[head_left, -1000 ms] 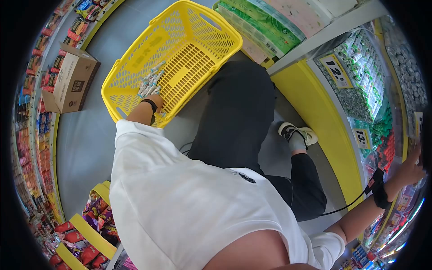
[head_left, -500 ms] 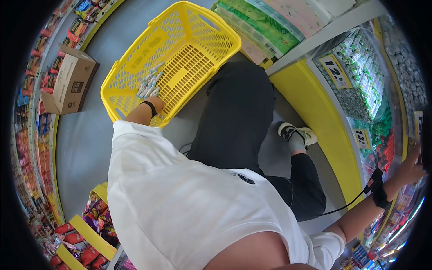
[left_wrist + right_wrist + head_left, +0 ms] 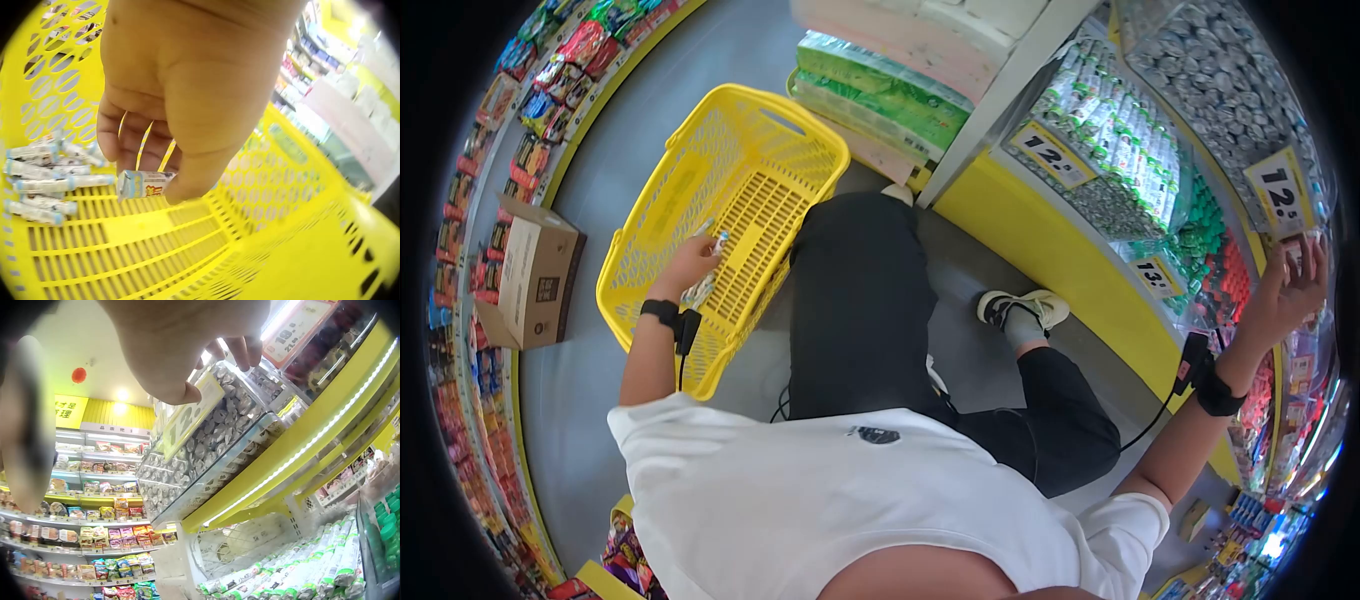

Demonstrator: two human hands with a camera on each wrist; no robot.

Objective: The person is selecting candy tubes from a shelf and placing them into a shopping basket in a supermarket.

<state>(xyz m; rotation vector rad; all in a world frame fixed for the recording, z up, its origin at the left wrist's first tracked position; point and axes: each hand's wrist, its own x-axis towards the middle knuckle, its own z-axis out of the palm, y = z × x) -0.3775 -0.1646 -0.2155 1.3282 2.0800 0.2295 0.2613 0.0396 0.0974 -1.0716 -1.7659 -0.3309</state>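
In the left wrist view, my left hand [image 3: 181, 94] pinches a small wrapped roll [image 3: 145, 185], pale blue and white with red print, between thumb and fingers. It is over the yellow shopping basket [image 3: 635, 180] on the floor, above a pile of similar rolls [image 3: 44, 178] at one end. My right hand [image 3: 1290, 290] is raised at the shelf on the right, fingers loosely bent, beside a yellow-edged price card [image 3: 1282, 195]. In the right wrist view, its thumb overlaps the card and its fingertips overlap a clear bin of silver-ended rolls [image 3: 234, 415].
Below the card stands a bin of green-and-white rolls [image 3: 1115, 120], with green and red goods next to it. Green packs [image 3: 880, 105] are stacked behind the basket. An open cardboard box [image 3: 535, 275] sits by the snack shelves at left. A bent leg [image 3: 860, 300] is beside the basket.
My left hand has lifted from the pile and now shows a roll in its fingers. The head view has shifted, bringing more of the right shelf into sight. My right hand remains at that shelf.
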